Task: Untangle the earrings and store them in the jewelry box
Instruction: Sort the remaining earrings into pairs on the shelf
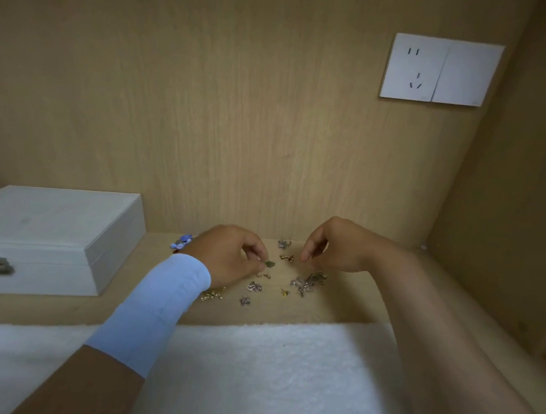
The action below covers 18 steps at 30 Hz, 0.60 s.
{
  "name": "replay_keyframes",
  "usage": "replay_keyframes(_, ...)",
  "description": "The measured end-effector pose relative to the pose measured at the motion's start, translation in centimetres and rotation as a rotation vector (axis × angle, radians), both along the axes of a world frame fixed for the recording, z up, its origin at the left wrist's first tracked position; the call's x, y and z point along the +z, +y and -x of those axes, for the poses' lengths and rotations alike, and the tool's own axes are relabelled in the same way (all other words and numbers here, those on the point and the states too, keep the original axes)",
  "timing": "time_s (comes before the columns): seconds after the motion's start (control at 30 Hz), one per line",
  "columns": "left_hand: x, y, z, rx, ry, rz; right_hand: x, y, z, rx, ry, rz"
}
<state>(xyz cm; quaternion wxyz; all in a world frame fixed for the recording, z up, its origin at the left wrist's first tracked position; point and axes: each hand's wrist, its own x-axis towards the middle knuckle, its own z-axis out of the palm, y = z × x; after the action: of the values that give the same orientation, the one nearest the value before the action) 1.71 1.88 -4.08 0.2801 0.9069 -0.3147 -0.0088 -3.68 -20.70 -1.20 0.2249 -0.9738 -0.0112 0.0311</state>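
Observation:
Several small earrings lie scattered on the wooden shelf (338,310): a silver cluster (308,283), a gold piece (287,257), a silver one at the back (284,244), a pinkish-silver one (254,287). My left hand (228,255), with a light blue wrist band, pinches a small green earring (269,264) between thumb and fingertips. My right hand (334,244) hovers just right of the gold piece with thumb and forefinger close together; I cannot tell whether anything is between them. The white jewelry box (50,238) stands closed at the left.
A blue-and-white bead piece (182,242) lies behind my left hand. Gold pieces (214,294) lie beside my left wrist. A white fluffy cloth (268,370) covers the near foreground. A wall socket (439,69) sits on the wooden back panel; a side wall closes the right.

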Motion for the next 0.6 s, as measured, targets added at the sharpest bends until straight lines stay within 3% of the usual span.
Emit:
replay_keyframes(0.13, -0.2, -3.4, 0.7, -0.063, -0.032, -0.112, -0.5, -0.1, -0.1, 0.058, 0.166, 0.010)
replay_keyframes(0.33, -1.4, -5.6, -0.1, -0.071, -0.059, -0.155, -1.6, 0.2, -0.8, 0.083, 0.182, 0.031)
replay_keyframes(0.5, -1.5, -4.7, -0.3, -0.077, 0.037, 0.050, -1.4, -0.1, -0.9, 0.097, 0.154, 0.000)
replay_keyframes(0.6, -1.0, -4.5, 0.0, -0.098, 0.165, 0.217, -1.0, -0.5, -0.8, 0.049, 0.025, -0.103)
